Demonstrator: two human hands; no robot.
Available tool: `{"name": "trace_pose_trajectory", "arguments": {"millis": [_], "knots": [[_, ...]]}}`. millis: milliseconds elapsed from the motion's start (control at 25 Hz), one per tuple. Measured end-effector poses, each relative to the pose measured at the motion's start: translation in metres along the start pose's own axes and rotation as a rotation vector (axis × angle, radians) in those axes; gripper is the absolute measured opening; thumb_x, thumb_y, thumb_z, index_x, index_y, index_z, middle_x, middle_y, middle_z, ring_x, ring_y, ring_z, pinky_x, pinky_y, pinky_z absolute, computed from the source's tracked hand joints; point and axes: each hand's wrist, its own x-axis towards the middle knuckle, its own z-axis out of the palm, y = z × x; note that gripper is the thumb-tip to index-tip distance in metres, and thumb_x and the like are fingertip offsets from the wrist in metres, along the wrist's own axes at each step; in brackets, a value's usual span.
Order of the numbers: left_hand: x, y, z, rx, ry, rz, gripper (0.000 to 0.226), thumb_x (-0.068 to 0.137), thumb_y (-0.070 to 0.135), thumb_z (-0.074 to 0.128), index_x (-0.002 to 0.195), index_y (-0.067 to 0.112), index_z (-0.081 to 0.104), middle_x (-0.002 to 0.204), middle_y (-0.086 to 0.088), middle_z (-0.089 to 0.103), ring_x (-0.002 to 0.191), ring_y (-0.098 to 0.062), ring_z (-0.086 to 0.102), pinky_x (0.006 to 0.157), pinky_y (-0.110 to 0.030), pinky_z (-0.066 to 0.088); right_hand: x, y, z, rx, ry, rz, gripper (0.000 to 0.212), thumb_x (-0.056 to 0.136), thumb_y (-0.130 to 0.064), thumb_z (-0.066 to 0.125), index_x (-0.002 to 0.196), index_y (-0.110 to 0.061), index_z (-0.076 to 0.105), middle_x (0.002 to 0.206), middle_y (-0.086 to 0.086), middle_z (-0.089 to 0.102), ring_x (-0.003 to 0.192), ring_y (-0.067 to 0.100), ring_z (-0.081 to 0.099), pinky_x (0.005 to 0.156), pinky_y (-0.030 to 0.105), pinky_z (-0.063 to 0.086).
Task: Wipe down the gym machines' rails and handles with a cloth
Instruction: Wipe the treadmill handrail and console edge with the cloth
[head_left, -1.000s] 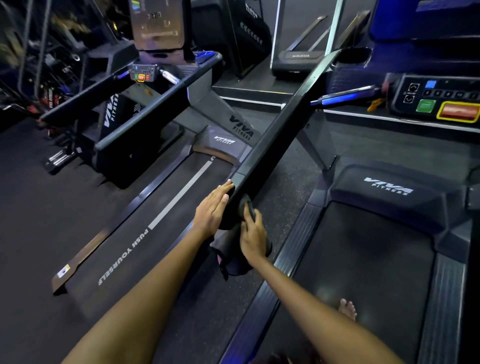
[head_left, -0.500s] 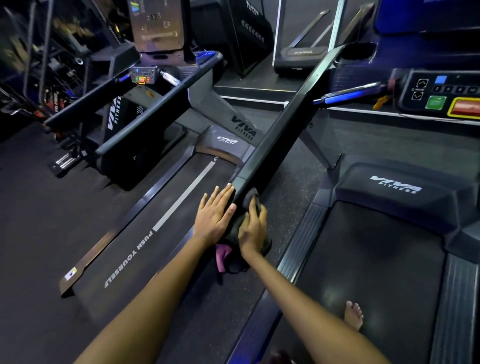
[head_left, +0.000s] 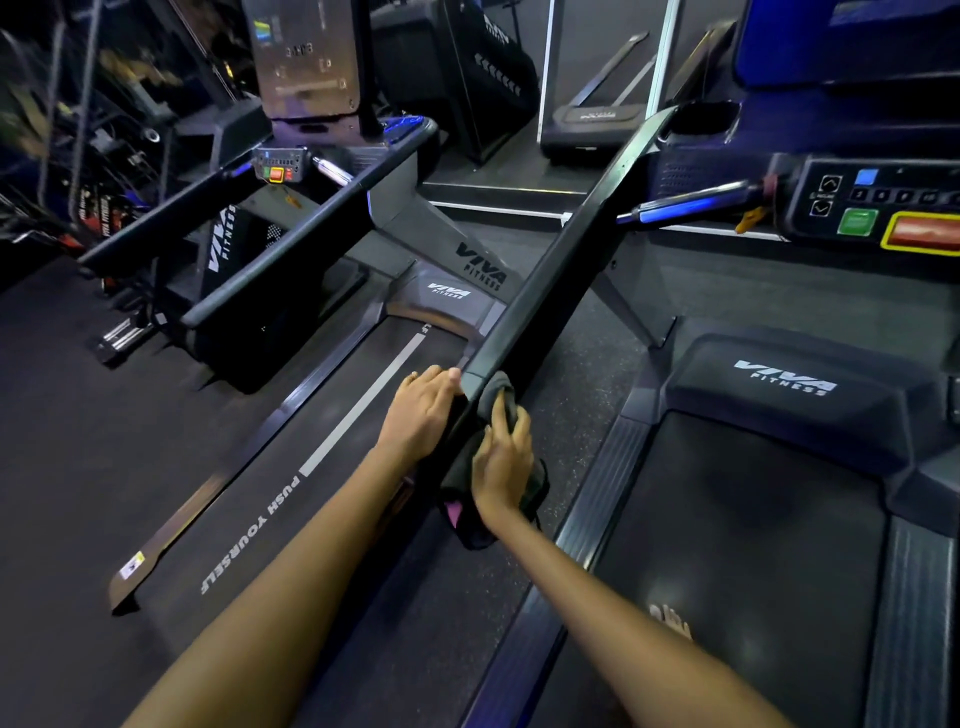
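A person leans over the near end of a treadmill's side rail (head_left: 561, 270), both bare arms reaching forward from the bottom of the view. The right hand (head_left: 501, 467) presses a dark cloth (head_left: 498, 397) against the rail's near tip, fingers curled over the fabric and gripping it, while loose folds with a flash of pink hang below the wrist. Just left of it, the left hand (head_left: 421, 410) rests on the rail's left side with fingers straight and together, steadying rather than grasping. The cloth looks soft, light and limp, likely to bunch unless kept wadded in the palm; the rail looks rigid, smooth and fixed, best wrapped from above. Beyond, the rail climbs away to the far right toward a control panel (head_left: 878, 208) with green and red buttons; a second treadmill (head_left: 332, 415) stands to the left.
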Motion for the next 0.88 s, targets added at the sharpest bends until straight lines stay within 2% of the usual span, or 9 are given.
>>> {"name": "trace_pose_trajectory", "arguments": {"millis": [40,120,240,320,400,560,640,760,880], "knots": [[0.005,0.002,0.002,0.022,-0.001,0.018,0.071,0.087,0.052,0.009,0.106,0.008,0.061,0.111,-0.01,0.057,0.108,-0.028,0.053,0.103,-0.04,0.032,-0.009,0.0,0.0,0.009,0.002,-0.049,0.049,0.087,-0.021,0.035,0.133,-0.014,0.051,0.125,0.019,0.053,0.101,0.037,0.06,0.078,0.044,0.052],[0.003,0.003,0.013,0.034,-0.04,0.013,0.069,0.087,0.056,0.016,0.129,0.013,0.049,0.139,-0.005,0.045,0.129,-0.023,0.041,0.11,-0.043,0.025,-0.026,0.013,0.004,0.011,-0.037,-0.096,0.049,0.086,-0.02,0.036,0.132,-0.015,0.052,0.125,0.019,0.054,0.099,0.037,0.061,0.078,0.043,0.052],[0.001,-0.002,0.023,0.16,-0.154,0.037,0.083,0.08,0.066,0.006,0.149,0.021,0.019,0.157,0.007,0.013,0.145,-0.009,0.009,0.118,-0.039,0.003,0.013,0.025,0.003,0.1,-0.147,0.124,0.05,0.092,-0.007,0.04,0.141,-0.015,0.04,0.135,0.019,0.043,0.111,0.039,0.054,0.09,0.042,0.046],[0.004,-0.003,0.021,0.211,-0.168,0.054,0.085,0.078,0.069,0.003,0.149,0.024,0.012,0.157,0.01,0.006,0.145,-0.009,0.002,0.118,-0.039,-0.001,0.053,0.023,0.002,0.133,-0.12,0.249,0.049,0.095,-0.005,0.04,0.143,-0.016,0.038,0.135,0.019,0.041,0.114,0.038,0.052,0.092,0.04,0.041],[0.006,-0.004,0.021,0.206,-0.161,0.057,0.091,0.075,0.077,-0.001,0.149,0.026,0.011,0.157,0.011,0.006,0.145,-0.009,0.001,0.118,-0.039,-0.001,0.068,0.012,-0.001,0.103,-0.05,0.218,0.046,0.096,-0.01,0.042,0.141,-0.016,0.041,0.131,0.018,0.045,0.112,0.036,0.053,0.09,0.039,0.042],[0.006,-0.007,0.024,0.182,-0.159,0.058,0.096,0.071,0.082,-0.01,0.149,0.029,0.01,0.155,0.016,0.002,0.143,-0.004,-0.001,0.118,-0.038,0.0,0.024,0.023,0.003,0.006,0.029,-0.107,0.046,0.089,-0.02,0.038,0.129,-0.008,0.055,0.116,0.024,0.056,0.095,0.038,0.062,0.077,0.039,0.053],[0.006,-0.008,0.022,0.154,-0.168,0.053,0.088,0.076,0.078,0.0,0.149,0.03,0.009,0.153,0.019,0.001,0.143,-0.004,-0.001,0.118,-0.039,0.001,0.029,0.036,0.005,0.022,-0.061,-0.071,0.044,0.091,-0.016,0.038,0.132,-0.007,0.052,0.121,0.025,0.052,0.099,0.041,0.061,0.08,0.041,0.052],[0.008,-0.006,0.022,0.125,-0.166,0.05,0.083,0.079,0.073,0.005,0.149,0.029,0.014,0.156,0.016,0.007,0.144,-0.006,0.003,0.118,-0.038,0.002,0.085,0.028,-0.001,0.077,-0.112,0.167,0.047,0.095,-0.007,0.041,0.141,-0.015,0.041,0.132,0.018,0.044,0.11,0.037,0.055,0.088,0.043,0.045],[0.007,-0.006,0.022,0.138,-0.133,0.055,0.077,0.083,0.065,0.008,0.148,0.027,0.023,0.155,0.012,0.018,0.144,-0.007,0.012,0.117,-0.037,0.002,0.099,0.01,-0.01,0.009,0.003,0.067,0.047,0.092,-0.01,0.046,0.138,-0.016,0.046,0.125,0.018,0.049,0.106,0.038,0.055,0.082,0.046,0.047]]}}
